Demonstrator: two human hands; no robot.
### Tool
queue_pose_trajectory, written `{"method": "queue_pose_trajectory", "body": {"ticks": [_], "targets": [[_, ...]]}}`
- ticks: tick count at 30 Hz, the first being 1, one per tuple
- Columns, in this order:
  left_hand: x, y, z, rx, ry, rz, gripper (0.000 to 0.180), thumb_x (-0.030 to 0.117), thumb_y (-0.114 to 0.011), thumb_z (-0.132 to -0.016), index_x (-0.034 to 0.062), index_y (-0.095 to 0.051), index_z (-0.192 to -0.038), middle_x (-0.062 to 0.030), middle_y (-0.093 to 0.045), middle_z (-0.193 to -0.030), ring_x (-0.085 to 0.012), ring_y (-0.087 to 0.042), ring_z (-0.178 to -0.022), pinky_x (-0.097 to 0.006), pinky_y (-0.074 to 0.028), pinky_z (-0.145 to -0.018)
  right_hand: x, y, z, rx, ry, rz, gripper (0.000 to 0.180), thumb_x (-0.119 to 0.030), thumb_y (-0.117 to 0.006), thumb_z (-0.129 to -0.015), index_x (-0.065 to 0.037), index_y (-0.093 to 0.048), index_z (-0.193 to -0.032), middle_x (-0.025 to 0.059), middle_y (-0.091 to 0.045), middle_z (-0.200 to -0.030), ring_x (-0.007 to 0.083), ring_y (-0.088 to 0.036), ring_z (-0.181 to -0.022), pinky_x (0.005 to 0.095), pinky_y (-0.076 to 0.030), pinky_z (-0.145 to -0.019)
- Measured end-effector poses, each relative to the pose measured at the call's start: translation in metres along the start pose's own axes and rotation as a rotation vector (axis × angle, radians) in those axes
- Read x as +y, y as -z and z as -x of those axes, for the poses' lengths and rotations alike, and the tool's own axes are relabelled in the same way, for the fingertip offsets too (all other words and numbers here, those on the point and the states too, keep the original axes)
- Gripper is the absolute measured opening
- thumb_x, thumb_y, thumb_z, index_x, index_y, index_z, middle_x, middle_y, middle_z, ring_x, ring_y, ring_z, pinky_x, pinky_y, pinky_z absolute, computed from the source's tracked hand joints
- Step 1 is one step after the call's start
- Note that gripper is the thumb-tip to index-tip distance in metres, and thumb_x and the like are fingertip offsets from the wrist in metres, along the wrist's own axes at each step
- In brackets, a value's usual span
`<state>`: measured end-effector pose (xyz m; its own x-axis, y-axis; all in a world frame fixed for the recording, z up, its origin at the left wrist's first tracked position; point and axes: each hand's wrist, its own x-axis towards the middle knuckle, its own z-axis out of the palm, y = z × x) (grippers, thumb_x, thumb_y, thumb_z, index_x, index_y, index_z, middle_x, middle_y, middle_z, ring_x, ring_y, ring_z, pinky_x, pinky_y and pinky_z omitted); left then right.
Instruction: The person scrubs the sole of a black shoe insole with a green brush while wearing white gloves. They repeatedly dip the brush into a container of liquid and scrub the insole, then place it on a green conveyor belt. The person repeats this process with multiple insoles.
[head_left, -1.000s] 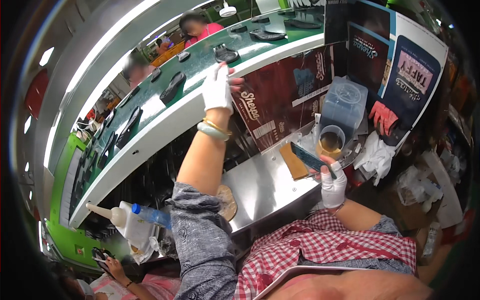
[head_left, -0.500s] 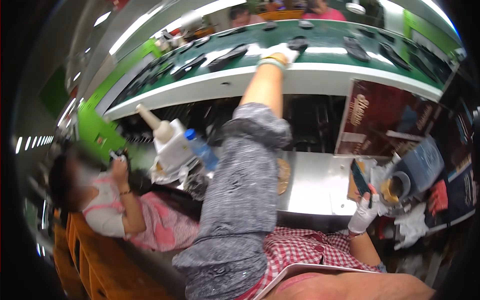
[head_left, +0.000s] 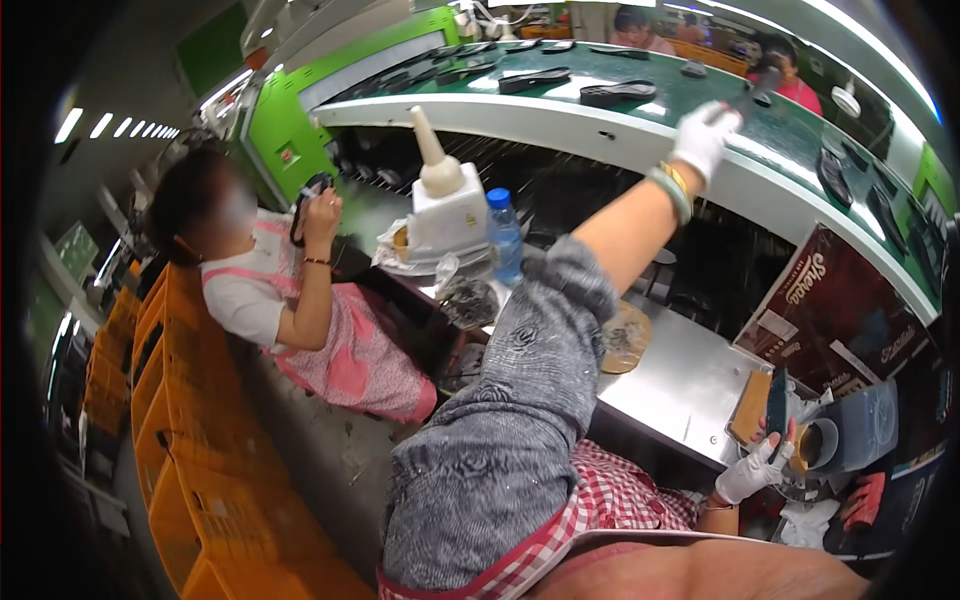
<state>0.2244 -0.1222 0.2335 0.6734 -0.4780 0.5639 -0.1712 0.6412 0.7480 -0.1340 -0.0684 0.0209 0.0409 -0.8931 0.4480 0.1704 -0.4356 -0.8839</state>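
My left hand [head_left: 702, 142], in a white glove, reaches far out to the green conveyor belt [head_left: 560, 112]. Its fingers close on the near end of a dark shoe sole [head_left: 757, 92], which is blurred. Low on the right, my right hand [head_left: 750, 474] wears a white glove with bare fingertips. It grips a dark, narrow, flat piece [head_left: 777, 402] that stands upright; its kind is unclear. Beside that hand are a small tan-rimmed pot [head_left: 803, 447] and a bluish clear plastic container [head_left: 866, 425].
More soles [head_left: 618, 93] lie along the belt. A white glue bottle [head_left: 445, 215] with a long nozzle stands by a blue-capped water bottle [head_left: 505, 238] on the metal bench [head_left: 665, 395]. A co-worker [head_left: 320, 320] sits at left near orange crates [head_left: 210, 480]. A dark red carton [head_left: 830, 310] leans at right.
The view has swung, so the belt and bench sit differently in the picture. My left hand stays out at the belt with a sole at its fingers. My right hand keeps the dark piece.
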Motion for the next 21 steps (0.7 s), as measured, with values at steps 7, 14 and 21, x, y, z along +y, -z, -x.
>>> {"method": "queue_pose_trajectory", "body": {"ticks": [7, 14, 21], "targets": [[-0.006, 0.058, 0.228, -0.332, -0.799, -0.69, 0.043, 0.016, -0.07, -0.071, 0.0032, -0.058, -0.11, -0.0146, -0.056, -0.102, -0.0272, -0.058, -0.088, -0.034, -0.049, -0.074, -0.01, -0.001, -0.002, 0.019, 0.037, 0.044, 0.036, -0.015, -0.042, -0.097, 0.005, -0.041, -0.127, 0.0146, -0.051, -0.112, 0.019, -0.057, -0.091, 0.0291, -0.048, -0.074], [-0.065, 0.064, 0.354, -0.63, -0.1, -0.848, 0.035, 0.025, -0.069, -0.067, 0.0036, -0.059, -0.093, -0.0191, -0.055, -0.105, -0.0331, -0.056, -0.094, -0.04, -0.046, -0.078, 0.028, -0.01, 0.014, -0.153, -0.047, -0.114, 0.035, -0.013, -0.044, -0.096, 0.001, -0.042, -0.128, 0.0098, -0.053, -0.108, 0.0121, -0.049, -0.08, 0.0255, -0.044, -0.074], [-0.075, 0.058, 0.343, -0.705, -0.195, -0.869, 0.041, 0.032, -0.062, -0.074, 0.004, -0.059, -0.104, -0.0194, -0.051, -0.116, -0.035, -0.051, -0.105, -0.045, -0.039, -0.091, 0.049, -0.038, 0.021, -0.335, 0.137, 0.145, 0.035, -0.01, -0.041, -0.096, -0.001, -0.044, -0.13, 0.0132, -0.05, -0.127, 0.0159, -0.053, -0.105, 0.0263, -0.043, -0.079]]}}
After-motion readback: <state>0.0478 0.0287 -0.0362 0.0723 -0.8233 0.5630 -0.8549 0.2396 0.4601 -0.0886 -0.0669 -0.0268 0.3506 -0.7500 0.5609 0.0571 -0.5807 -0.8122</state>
